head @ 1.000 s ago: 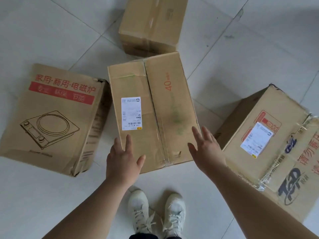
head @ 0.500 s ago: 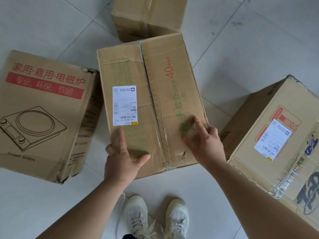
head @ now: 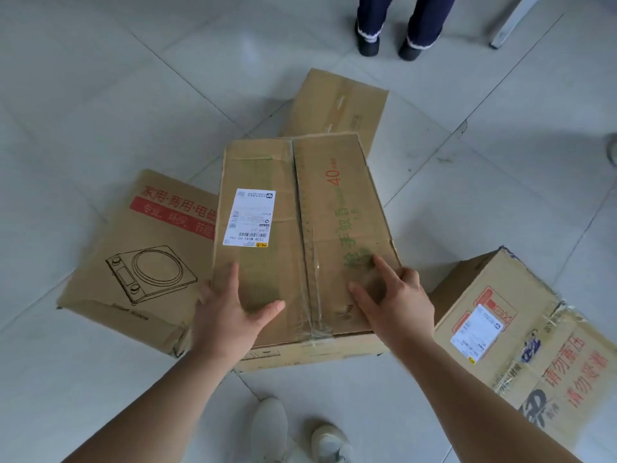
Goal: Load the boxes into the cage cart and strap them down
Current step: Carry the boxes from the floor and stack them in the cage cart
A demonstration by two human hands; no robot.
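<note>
The middle box (head: 320,212) is a long brown cardboard carton with faded green characters and a red "40" on its top. It lies in front of the person on the pale grey tiled floor (head: 100,95). A strip of clear tape (head: 307,228) runs down its centre seam, and a white shipping label (head: 250,218) sits on the left flap.

Both hands are on the near end of the middle box. The left hand (head: 227,312) is at the near left corner, with its thumb spread across the top and its other fingers curled over the left edge, so its grip holds the carton. The right hand (head: 397,305) takes the near right corner. Its forefinger lies straight along the top, its thumb presses the cardboard, and its remaining fingers bend round the right edge, so this grip holds the carton too. The view does not show whether the carton has cleared the floor.

Three more cartons surround it:
- **Left:** the flat brown cooker box (head: 140,248), printed with a red band and a line drawing of a hob, is partly covered in this view by the middle box.
- **Beyond:** the plain far box (head: 340,105) lies just past its far end.
- **Right:** the labelled right box (head: 521,329), with red and blue print, stands near it but apart.

The person's white shoes (head: 270,426) show below the arms. At the top of the view is another person's dark trouser legs (head: 400,21).
</note>
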